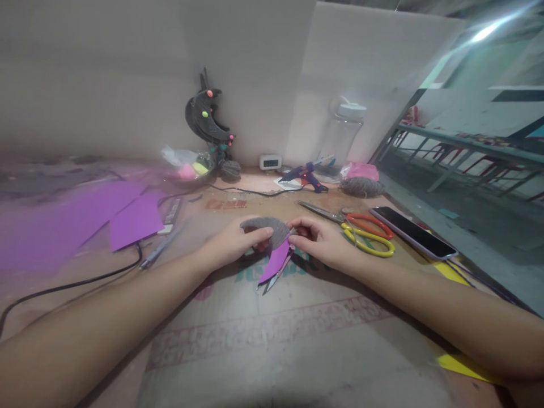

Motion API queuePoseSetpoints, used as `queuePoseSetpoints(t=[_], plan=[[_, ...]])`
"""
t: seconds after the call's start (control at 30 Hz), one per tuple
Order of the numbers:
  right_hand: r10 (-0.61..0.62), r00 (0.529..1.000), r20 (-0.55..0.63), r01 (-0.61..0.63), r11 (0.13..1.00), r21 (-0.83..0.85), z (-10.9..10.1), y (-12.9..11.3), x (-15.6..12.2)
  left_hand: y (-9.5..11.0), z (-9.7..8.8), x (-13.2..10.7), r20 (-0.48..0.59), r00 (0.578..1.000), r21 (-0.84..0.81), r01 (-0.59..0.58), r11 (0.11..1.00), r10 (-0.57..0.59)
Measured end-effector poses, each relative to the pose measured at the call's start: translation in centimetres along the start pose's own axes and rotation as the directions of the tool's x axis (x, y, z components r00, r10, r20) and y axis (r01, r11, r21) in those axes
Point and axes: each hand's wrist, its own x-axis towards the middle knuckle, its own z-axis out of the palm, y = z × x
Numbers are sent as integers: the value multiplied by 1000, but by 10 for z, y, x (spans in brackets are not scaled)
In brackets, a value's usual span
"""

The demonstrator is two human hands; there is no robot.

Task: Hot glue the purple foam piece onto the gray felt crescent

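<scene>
My left hand point(238, 241) grips a crescent-shaped piece of purple card point(277, 262), its upper part wrapped in grey yarn point(270, 225). The crescent's bare purple end points down and toward me. At the border of the wrapped part, my right hand point(317, 241) is closed in a pinch on the yarn; its fingertips partly hide the strand. Directly under the crescent, small scissors point(272, 282) show their pointed blades, the rest covered. Large scissors point(365, 232) with red and yellow handles lie just beyond my right hand.
Purple sheets point(136, 218), a power strip point(172, 212) and pens point(157, 252) lie left. Behind stand a dark crescent with coloured pins point(204, 116), a small clock point(270, 162), a glue gun point(308, 174) and a bottle point(342, 133). A yarn ball point(362, 187) and phone point(414, 232) lie right.
</scene>
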Motion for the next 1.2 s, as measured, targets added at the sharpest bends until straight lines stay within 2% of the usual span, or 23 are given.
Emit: queuePoseSetpoints(t=[0.23, 0.37, 0.53, 0.63, 0.7, 0.77, 0.97, 1.1, 1.2], plan=[[17, 999, -35, -19, 998, -63, -3, 0, -1, 0, -1, 0, 25, 1000, 19, -12, 1000, 12], [-39, 998, -58, 34, 995, -97, -2, -3, -2, -1, -1, 0, 29, 1000, 15, -11, 1000, 11], [-36, 998, -51, 38, 999, 39, -3, -3, -2, -1, 0, 0, 21, 1000, -2, 4, 1000, -4], [-16, 987, -160, 39, 989, 142, -6, -1, 0, 1, 2, -1, -4, 1000, -28, 19, 999, -20], [-29, 960, -279, 80, 982, 171, -9, 1, 1, 1, 3, -1, -42, 998, -45, 36, 998, -38], [-33, 942, -335, 97, 979, 178, -11, 1, 1, 1, 4, 0, -82, 995, -51, 46, 998, -50], [43, 972, -232, -28, 997, 66, -9, -11, -6, -1, 3, 2, -115, 993, -57, 4, 998, -11], [-14, 973, -230, 16, 1000, 11, -6, -15, -8, 0, 3, 2, -116, 993, -38, 2, 999, -6], [-42, 983, -181, 43, 999, 2, -4, -10, -8, 3, 3, 2, -118, 993, -44, -7, 999, 1]])
